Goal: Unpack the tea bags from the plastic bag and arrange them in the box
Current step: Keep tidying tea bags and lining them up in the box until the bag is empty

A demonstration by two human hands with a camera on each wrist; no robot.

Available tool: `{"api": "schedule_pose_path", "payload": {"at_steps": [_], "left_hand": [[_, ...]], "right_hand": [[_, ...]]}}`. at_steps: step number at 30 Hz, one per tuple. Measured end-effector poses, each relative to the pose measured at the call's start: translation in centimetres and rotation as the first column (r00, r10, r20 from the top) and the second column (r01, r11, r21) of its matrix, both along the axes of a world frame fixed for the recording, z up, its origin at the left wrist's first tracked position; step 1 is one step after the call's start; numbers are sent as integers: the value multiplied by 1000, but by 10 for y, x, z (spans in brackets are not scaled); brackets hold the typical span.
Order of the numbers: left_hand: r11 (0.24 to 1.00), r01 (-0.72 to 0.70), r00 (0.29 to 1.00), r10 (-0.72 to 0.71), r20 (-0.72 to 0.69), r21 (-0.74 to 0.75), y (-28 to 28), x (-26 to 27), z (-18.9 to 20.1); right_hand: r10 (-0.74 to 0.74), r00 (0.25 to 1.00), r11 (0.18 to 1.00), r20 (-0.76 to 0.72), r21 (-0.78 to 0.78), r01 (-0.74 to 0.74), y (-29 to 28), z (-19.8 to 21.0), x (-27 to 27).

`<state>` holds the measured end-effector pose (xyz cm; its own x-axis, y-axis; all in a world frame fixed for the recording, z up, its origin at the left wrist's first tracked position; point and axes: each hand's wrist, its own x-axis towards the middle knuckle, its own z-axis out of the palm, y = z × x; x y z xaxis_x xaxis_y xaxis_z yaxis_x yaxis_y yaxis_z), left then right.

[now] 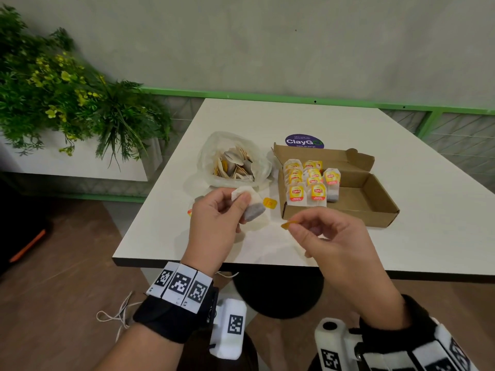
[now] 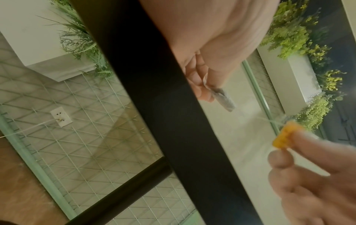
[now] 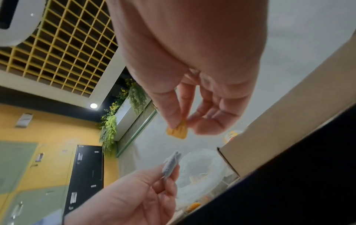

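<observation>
Currently: left hand [image 1: 214, 210] pinches one tea bag [image 1: 253, 210] by its upper paper edge, held above the table [image 1: 401, 236] in front of the plastic bag [image 1: 233, 159]. Right hand [image 1: 329, 231] pinches that bag's yellow tag [image 1: 288, 225] between thumb and forefinger (the string between the two is only faintly visible, in the left wrist view). The box [image 1: 375, 194] sits to the right, open, with two rows of tagged tea bags [image 1: 308, 180] standing at its left end and a third row begun; the right part is bare cardboard. Many bags remain in the plastic bag.

Step in hand, as judged: tidy tag against sachet, then seat it upright in the third row. Keep the string slack to avoid tearing the paper; face the label forward like its neighbours.
</observation>
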<state>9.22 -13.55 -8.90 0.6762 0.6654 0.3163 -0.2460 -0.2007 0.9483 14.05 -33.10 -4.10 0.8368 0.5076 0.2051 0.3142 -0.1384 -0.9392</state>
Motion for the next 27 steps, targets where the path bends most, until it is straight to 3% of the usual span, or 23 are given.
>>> {"api": "schedule_pose_path", "payload": {"at_steps": [3, 5, 8, 13, 15, 19, 27], "left_hand": [[1000, -23, 1000, 23, 12, -19, 1, 0, 0], [999, -43, 999, 43, 14, -15, 0, -1, 0], [999, -52, 999, 52, 12, 6, -1, 0, 0], [985, 44, 998, -36, -47, 169, -8, 1, -2], [981, 80, 996, -73, -46, 176, -9, 0, -1], [978, 124, 992, -121, -30, 169, -7, -3, 2], [934, 334, 942, -328, -64, 124, -9, -5, 5]], "right_hand": [[-61, 988, 985, 139, -149, 82, -1, -2, 4], [-34, 996, 983, 81, -179, 48, -3, 0, 4], [75, 997, 989, -22, -127, -77, -4, 8, -3], [265, 957, 961, -121, 113, -252, -5, 28, -3], [319, 939, 945, -127, 116, -305, -4, 32, 3], [260, 966, 966, -19, -5, -260, 4, 32, 10], [221, 973, 975, 70, -26, -220, 29, 20, 20]]}}
